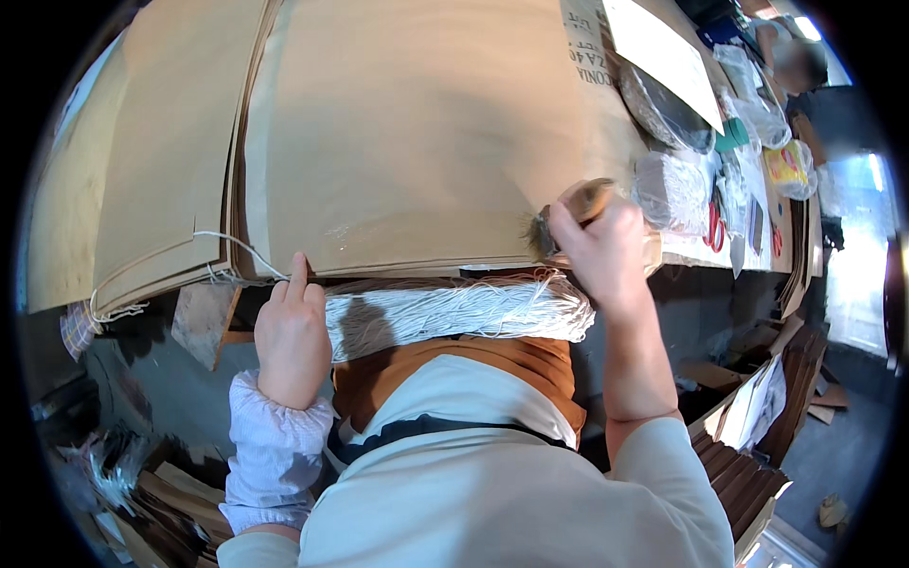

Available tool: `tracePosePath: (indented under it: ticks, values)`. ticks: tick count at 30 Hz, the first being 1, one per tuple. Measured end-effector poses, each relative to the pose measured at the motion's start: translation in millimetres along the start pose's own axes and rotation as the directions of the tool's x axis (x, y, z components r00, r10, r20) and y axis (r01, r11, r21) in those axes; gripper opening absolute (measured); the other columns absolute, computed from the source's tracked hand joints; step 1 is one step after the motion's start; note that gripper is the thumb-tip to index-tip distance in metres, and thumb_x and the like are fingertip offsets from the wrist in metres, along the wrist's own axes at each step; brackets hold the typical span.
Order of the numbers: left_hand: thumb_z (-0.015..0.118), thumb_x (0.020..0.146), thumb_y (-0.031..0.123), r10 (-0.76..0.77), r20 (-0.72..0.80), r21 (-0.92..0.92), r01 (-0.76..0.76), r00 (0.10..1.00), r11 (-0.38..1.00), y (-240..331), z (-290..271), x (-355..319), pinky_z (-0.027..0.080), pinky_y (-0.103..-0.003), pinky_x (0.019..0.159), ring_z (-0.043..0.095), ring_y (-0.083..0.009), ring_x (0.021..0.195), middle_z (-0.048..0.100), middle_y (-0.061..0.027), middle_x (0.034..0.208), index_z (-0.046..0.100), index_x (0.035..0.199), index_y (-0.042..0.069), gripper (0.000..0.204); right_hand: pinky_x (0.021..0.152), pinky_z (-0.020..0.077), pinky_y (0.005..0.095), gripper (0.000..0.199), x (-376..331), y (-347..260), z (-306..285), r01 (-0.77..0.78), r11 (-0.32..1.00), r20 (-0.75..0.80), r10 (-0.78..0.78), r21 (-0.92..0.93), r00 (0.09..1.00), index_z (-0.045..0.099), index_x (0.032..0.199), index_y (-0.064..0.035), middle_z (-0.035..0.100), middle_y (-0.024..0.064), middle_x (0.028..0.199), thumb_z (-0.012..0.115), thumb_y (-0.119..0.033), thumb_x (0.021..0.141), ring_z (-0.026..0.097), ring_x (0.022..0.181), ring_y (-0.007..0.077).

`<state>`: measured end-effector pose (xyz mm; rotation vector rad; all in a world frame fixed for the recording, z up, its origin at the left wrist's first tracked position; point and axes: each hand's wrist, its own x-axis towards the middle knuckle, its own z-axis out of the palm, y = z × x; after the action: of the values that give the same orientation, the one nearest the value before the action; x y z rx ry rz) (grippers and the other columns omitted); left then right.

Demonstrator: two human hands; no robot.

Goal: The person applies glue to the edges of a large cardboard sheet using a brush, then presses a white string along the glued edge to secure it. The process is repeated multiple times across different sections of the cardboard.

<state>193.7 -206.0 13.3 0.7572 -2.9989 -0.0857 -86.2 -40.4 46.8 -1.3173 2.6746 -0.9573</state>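
Brush (568,213) gripped in right hand (606,251), over paper (417,133)

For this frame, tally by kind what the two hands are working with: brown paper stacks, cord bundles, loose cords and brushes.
Brown paper stacks: 2, the large stack and the left stack
White cord bundle: 1
Loose white cord, at the left hand: 1
Brush, held in the right hand: 1
Total: 5
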Motion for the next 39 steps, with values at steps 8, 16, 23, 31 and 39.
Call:
tracePosePath:
  ticks: [8,16,23,31,39]
  values:
    - [0.060,0.073,-0.002,-0.002,-0.110,-0.142,-0.014,0.994,0.990,1,-13,-1,0.049,-0.034,0.066,0.060,-0.0278,0.080,0.060,-0.0230,0.113,0.055,0.078,-0.003,0.007,0.068,0.0490,0.0292,0.023,-15,148,-105,0.161,0.938,-0.356,-0.270,-0.306,0.895,0.062,0.111,0.0025,0.066,0.0116,0.094,0.058,-0.003,0.089,0.062,0.077,0.0187]
    - [0.063,0.077,0.003,0.141,0.032,-0.919,-0.026,0.990,0.393,28,-97,-23,0.037,-0.026,0.048,0.050,-0.0167,0.052,0.057,-0.0074,0.063,0.063,0.078,-0.002,0.005,0.087,0.0471,0.0359,0.039,-85,57,-31,0.187,0.944,0.061,-0.211,0.273,0.976,0.058,0.119,0.0009,0.061,0.0164,0.112,0.053,0.003,0.080,0.059,0.104,0.0290]
    - [0.057,0.080,-0.007,-0.074,-0.194,-0.588,-0.056,0.978,0.807,6,-125,-34,0.033,-0.025,0.054,0.045,-0.0149,0.059,0.051,-0.0059,0.068,0.055,0.077,-0.001,0.006,0.070,0.0470,0.0337,0.020,-111,15,-4,-0.038,0.681,0.427,-0.413,0.731,0.804,0.064,0.103,-0.0010,0.062,0.0095,0.083,0.060,-0.002,0.084,0.058,0.077,0.0234]
    - [0.066,0.073,-0.001,0.167,-0.347,-0.761,-0.381,0.923,0.525,15,-141,-15,0.037,-0.028,0.050,0.052,-0.0189,0.054,0.059,-0.0097,0.065,0.060,0.073,-0.002,0.006,0.077,0.0490,0.0359,0.029,-96,-52,40,0.052,0.613,0.388,-0.562,0.789,0.731,0.064,0.110,-0.0030,0.066,0.0106,0.090,0.060,0.001,0.082,0.062,0.087,0.0245]
    - [0.064,0.074,-0.009,0.028,-0.312,-0.441,-0.170,0.950,0.881,-23,-104,-5,0.042,-0.029,0.055,0.054,-0.0198,0.060,0.060,-0.0100,0.070,0.062,0.080,-0.004,0.009,0.065,0.0465,0.0230,0.012,-73,25,-45,-0.287,0.684,0.374,0.022,0.671,0.927,0.070,0.093,0.0004,0.064,0.0042,0.082,0.064,0.003,0.083,0.057,0.073,0.0091]
